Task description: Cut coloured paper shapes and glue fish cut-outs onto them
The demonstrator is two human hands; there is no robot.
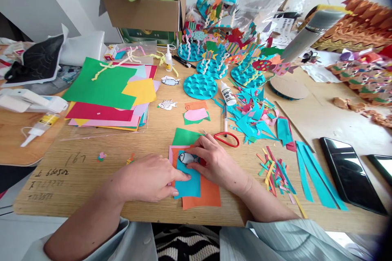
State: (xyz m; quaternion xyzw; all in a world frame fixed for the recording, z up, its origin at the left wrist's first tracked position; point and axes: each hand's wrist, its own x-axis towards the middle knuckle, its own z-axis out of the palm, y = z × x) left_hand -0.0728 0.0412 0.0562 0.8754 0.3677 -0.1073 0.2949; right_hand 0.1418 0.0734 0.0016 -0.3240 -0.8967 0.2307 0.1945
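- Far left, a stack of coloured paper (101, 85), green sheet uppermost!
- In comes the left hand (150, 177), partly open, forefinger stretched onto the blue paper (188, 187), thumb at its edge, nothing clasped.
- Centre stage, the fish cutout (186, 158) lies on the blue paper's upper part, orange, pink and green sheets beneath.
- Right hand (212, 159) arched, thumb and fingertips close together at the fish's tail end; pinching or pressing, can't tell.
- Just beyond, red-handled scissors (235, 140); farther right, narrow paper strips (274, 171)!

Fish cutout (186, 158) on paper stack (188, 185) — scissors (228, 144) behind right, perhaps touching pen (226, 118).
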